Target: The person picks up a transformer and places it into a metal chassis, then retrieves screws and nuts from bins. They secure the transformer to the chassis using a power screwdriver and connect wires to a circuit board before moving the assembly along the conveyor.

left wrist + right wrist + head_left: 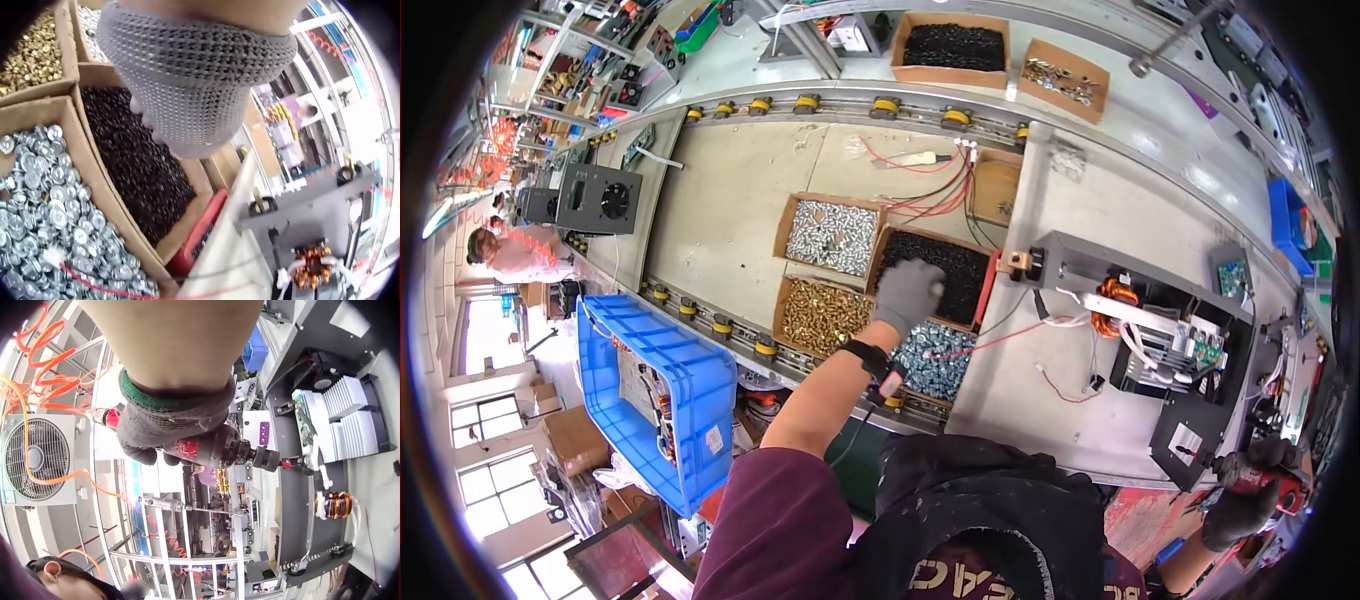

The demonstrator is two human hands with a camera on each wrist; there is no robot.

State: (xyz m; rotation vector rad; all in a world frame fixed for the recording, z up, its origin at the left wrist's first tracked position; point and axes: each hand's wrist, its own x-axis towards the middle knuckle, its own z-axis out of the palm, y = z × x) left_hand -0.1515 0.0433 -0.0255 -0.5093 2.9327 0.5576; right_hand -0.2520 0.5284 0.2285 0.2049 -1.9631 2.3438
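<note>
My left hand (908,295), in a grey knit glove, is over a cardboard box of small black screws (945,258). In the left wrist view its fingertips (147,122) reach down to the black screws; the back of the glove hides most of the fingers, and I cannot tell if they pinch any. My right hand (172,428), in a dark glove, grips a red and black air screwdriver (219,447) with a hose at its rear end. Its bit points toward the open grey metal case (1080,262), which holds a copper coil (1116,305) and heat sinks (350,419).
Around the black screws stand boxes of silver screws (832,235), brass-coloured screws (820,318) and zinc bolts (930,362). Red and black wires (940,190) lie behind them. A blue crate (710,420) stands at the left. Rollers (885,107) line the conveyor. A fan (34,456) stands beyond.
</note>
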